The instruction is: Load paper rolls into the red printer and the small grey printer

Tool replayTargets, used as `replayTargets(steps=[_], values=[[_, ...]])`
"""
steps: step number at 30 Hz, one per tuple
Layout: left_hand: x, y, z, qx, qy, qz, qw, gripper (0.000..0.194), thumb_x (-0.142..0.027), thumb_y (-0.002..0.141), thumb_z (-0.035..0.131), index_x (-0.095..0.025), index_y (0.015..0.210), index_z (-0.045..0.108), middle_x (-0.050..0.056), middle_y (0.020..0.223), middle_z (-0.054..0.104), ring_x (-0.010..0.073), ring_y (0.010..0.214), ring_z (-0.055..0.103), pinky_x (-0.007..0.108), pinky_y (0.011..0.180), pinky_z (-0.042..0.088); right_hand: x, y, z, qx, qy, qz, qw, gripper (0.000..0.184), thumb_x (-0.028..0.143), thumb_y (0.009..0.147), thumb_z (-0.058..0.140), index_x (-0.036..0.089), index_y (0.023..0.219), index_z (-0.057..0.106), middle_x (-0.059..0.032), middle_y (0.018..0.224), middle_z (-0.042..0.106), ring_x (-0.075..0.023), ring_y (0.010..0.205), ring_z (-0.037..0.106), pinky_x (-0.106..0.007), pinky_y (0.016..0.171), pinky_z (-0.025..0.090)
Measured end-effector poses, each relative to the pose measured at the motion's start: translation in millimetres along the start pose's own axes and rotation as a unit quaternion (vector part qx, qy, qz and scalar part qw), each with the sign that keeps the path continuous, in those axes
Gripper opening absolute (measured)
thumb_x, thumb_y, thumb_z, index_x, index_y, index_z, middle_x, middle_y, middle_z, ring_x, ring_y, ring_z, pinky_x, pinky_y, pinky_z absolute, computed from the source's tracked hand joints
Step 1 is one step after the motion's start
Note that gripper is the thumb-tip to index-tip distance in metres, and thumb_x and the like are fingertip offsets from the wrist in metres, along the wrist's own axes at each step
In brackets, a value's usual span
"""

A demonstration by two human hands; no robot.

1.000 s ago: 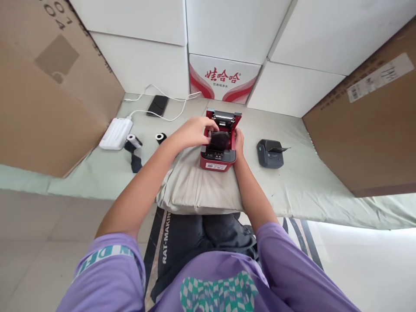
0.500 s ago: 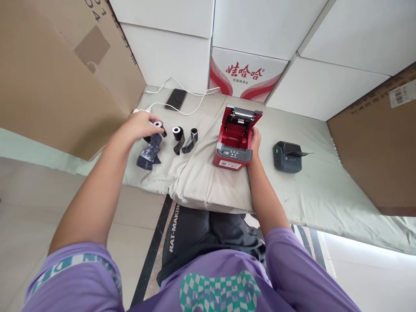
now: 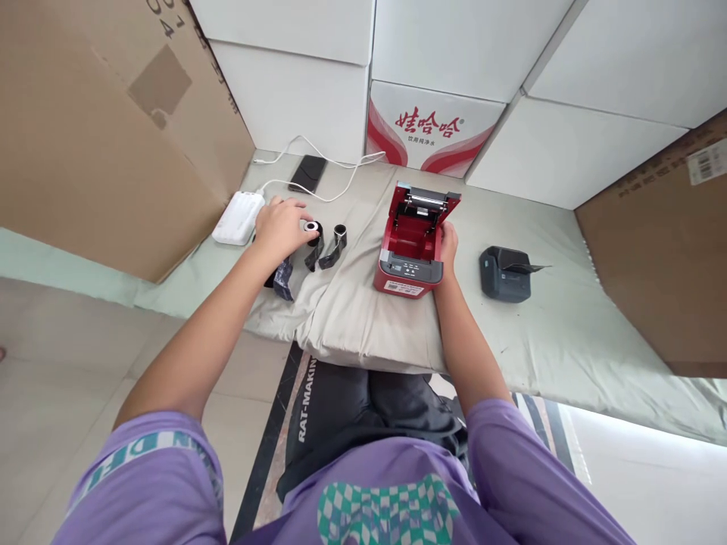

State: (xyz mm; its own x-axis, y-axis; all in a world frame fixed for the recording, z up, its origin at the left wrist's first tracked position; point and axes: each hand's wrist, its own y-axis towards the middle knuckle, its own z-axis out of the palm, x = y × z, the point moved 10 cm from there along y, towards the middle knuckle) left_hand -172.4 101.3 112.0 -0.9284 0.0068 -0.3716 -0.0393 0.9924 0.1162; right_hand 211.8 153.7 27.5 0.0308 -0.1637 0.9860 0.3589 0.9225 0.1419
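A red label printer [image 3: 412, 257] stands with its lid up and its inside bare. My right hand [image 3: 448, 246] is wrapped against the printer's right side, its fingers partly hidden behind it. My left hand [image 3: 284, 225] is at the middle roll of black ribbon [image 3: 312, 228], thumb and fingers apart around its white core; whether they touch it I cannot tell. Another black roll [image 3: 339, 231] with a loose tail stands just right of it. Beneath my left wrist lies crumpled dark film [image 3: 282, 280], mostly covered by the hand.
A white power bank [image 3: 238, 218] with a white cable lies left of my hand, a black phone [image 3: 307, 173] behind it. A small dark printer [image 3: 504, 274] sits at the right. Cardboard boxes [image 3: 125, 113] and white boxes [image 3: 295, 91] border the cloth-covered surface [image 3: 346, 318].
My left hand has let go of the leftmost roll and moved right to the middle one. The power bank is now uncovered. My right hand stays at the red printer.
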Motion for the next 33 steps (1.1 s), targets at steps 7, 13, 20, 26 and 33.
replayTargets(steps=[7, 13, 20, 26, 33], values=[[-79, -17, -54.5, -0.065, -0.207, 0.132, 0.967, 0.041, -0.036, 0.090, 0.058, -0.024, 0.125, 0.077, 0.008, 0.126, 0.074, 0.0265, 0.113, 0.068, 0.037, 0.098, 0.056, 0, -1, 0, -0.005, 0.025, 0.004, 1.000, 0.029, 0.033, 0.101, 0.048, 0.024, 0.075, 0.053, 0.0005, 0.081, 0.062, -0.0169, 0.086, 0.059, -0.030, 0.087, 0.053], [-187, -19, -2.4, 0.181, -0.246, 0.262, 0.916, 0.058, -0.041, 0.087, 0.072, -0.024, 0.142, 0.066, 0.010, 0.129, 0.073, 0.0268, 0.117, 0.071, 0.041, 0.103, 0.056, 3, -5, 2, -0.004, 0.012, 0.010, 1.000, 0.029, 0.037, 0.102, 0.043, 0.024, 0.080, 0.058, -0.0018, 0.087, 0.069, -0.0186, 0.091, 0.062, -0.033, 0.090, 0.055], [-242, 1, 74.8, 0.300, -0.034, 0.337, 0.892, 0.046, -0.032, 0.094, 0.058, -0.021, 0.137, 0.071, 0.008, 0.139, 0.074, 0.0242, 0.123, 0.069, 0.031, 0.108, 0.050, 2, -4, 2, -0.012, 0.020, 0.019, 1.000, 0.028, 0.030, 0.102, 0.040, 0.025, 0.081, 0.057, -0.0020, 0.089, 0.070, -0.0182, 0.094, 0.064, -0.032, 0.095, 0.055], [-241, 18, 91.3, 0.314, -0.029, 0.304, 0.899, 0.046, -0.036, 0.096, 0.059, -0.023, 0.137, 0.074, 0.008, 0.140, 0.074, 0.0248, 0.124, 0.070, 0.030, 0.107, 0.051, 0, -3, 3, -0.010, 0.026, 0.029, 0.999, 0.026, 0.030, 0.102, 0.040, 0.024, 0.086, 0.059, -0.0026, 0.093, 0.073, -0.0173, 0.096, 0.066, -0.030, 0.096, 0.055], [-207, 17, 93.8, 0.376, -0.316, 0.175, 0.853, 0.058, -0.047, 0.075, 0.086, -0.020, 0.126, 0.079, 0.013, 0.124, 0.080, 0.0295, 0.116, 0.075, 0.041, 0.100, 0.060, -7, -4, 7, -0.003, 0.054, 0.032, 0.998, 0.029, 0.042, 0.105, 0.042, 0.024, 0.090, 0.059, -0.0032, 0.097, 0.074, -0.0184, 0.100, 0.068, -0.033, 0.096, 0.057]])
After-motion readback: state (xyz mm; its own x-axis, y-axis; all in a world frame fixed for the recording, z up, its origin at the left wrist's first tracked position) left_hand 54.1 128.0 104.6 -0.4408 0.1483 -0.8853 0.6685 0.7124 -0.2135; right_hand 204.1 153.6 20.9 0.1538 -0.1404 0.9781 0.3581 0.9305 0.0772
